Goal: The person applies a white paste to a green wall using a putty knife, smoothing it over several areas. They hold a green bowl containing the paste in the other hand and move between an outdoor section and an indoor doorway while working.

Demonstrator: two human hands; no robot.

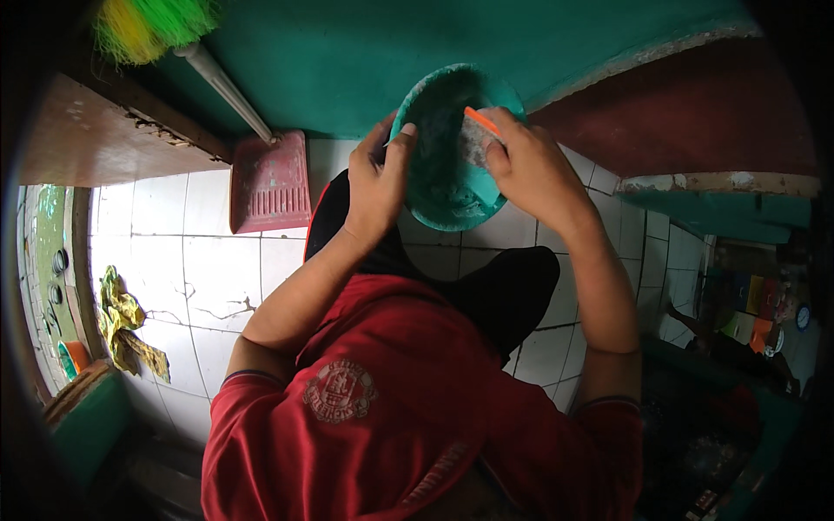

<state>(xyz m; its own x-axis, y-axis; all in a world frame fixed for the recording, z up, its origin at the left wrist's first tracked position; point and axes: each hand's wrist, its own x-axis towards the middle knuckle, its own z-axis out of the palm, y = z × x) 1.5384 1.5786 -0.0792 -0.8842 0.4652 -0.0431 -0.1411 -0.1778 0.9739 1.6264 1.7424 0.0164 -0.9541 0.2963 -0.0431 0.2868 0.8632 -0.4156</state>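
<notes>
Hands (pixel 452 169) raised, gripping teal bowl (pixel 443 174)

Head view, obscured regions. The right hand (pixel 530 169) covers most of the orange-edged scrubber (pixel 476 130), so its shape is unclear. The left hand (pixel 378 182) hides the near rim of the teal basin (pixel 439 174). The broom (pixel 148 26) is cut by the top edge. Shelf items (pixel 756 317) at right are too dark and small to identify.

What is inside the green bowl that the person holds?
Inside the green bowl: pale soapy smears and the right hand pressing an orange-edged scrubber. The hand covers part of the inside.
</notes>
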